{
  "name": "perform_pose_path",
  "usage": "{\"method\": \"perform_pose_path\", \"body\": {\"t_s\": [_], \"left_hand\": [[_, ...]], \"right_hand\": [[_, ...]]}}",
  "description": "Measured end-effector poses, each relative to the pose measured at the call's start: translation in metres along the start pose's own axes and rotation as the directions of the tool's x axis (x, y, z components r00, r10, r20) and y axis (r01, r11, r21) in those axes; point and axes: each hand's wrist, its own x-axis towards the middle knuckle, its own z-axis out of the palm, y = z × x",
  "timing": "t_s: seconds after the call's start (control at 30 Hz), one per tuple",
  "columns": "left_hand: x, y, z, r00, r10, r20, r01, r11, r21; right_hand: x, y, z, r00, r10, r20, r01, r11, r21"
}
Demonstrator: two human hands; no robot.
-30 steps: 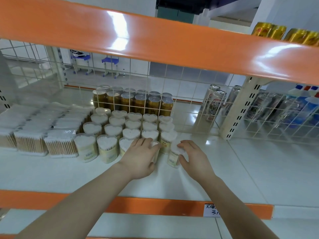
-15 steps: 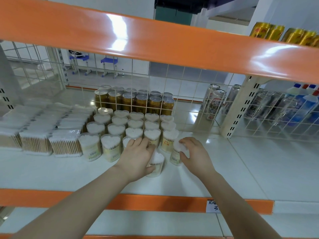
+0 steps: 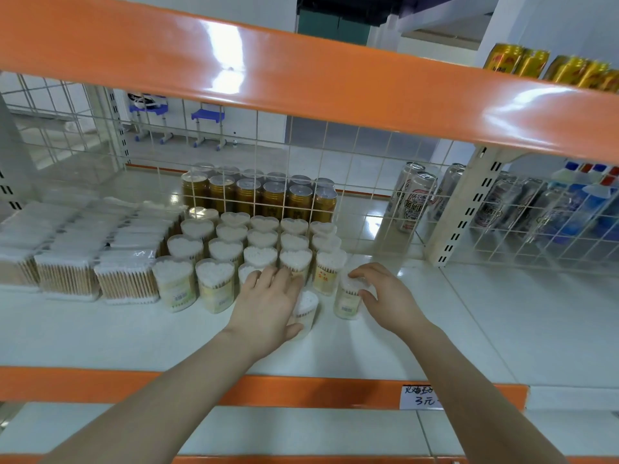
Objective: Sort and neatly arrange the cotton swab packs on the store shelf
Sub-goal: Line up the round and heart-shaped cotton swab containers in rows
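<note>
Several heart-shaped clear tubs of cotton swabs (image 3: 259, 241) stand in rows on the white shelf (image 3: 402, 329). My left hand (image 3: 268, 306) grips one tub (image 3: 306, 308) that stands in front of the rows, with the thumb under its near side. My right hand (image 3: 385, 296) curls round another tub (image 3: 348, 299) at the right end of the front row. Flat rectangular swab packs (image 3: 125, 279) lie in rows to the left.
Gold cans (image 3: 261, 195) stand behind the wire grid at the back. Beer cans (image 3: 415, 199) and blue bottles (image 3: 576, 202) sit to the right behind a white upright. An orange shelf edge (image 3: 301, 88) hangs overhead. A price tag (image 3: 420, 396) is on the front rail.
My left hand has drawn one tub forward out of the front row. My right hand has stayed on the tub at the right end, shifting only slightly.
</note>
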Motion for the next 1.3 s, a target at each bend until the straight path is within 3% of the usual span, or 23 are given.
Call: {"method": "perform_pose_path", "body": {"t_s": [0.17, 0.53, 0.77, 1.1, 1.3], "left_hand": [[-0.004, -0.007, 0.004, 0.991, 0.120, -0.057, -0.124, 0.989, -0.075], [0.000, -0.004, 0.017, 0.981, 0.098, -0.165, -0.121, 0.983, -0.139], [0.001, -0.005, 0.024, 0.961, 0.105, -0.254, -0.139, 0.983, -0.121], [-0.005, -0.008, 0.026, 0.953, 0.113, -0.279, -0.164, 0.973, -0.165], [-0.004, 0.001, 0.020, 0.981, 0.057, -0.187, -0.093, 0.978, -0.188]], "right_hand": [[0.001, 0.002, 0.002, 0.999, 0.016, -0.028, -0.015, 1.000, 0.022], [0.011, -0.002, 0.012, 0.987, 0.138, -0.080, -0.139, 0.990, -0.015], [0.006, -0.007, 0.011, 1.000, 0.027, -0.016, -0.026, 0.998, 0.050], [0.001, -0.001, 0.007, 0.999, -0.038, -0.014, 0.038, 0.999, 0.036], [-0.001, -0.004, 0.013, 0.999, -0.025, -0.038, 0.023, 0.999, -0.029]]}}
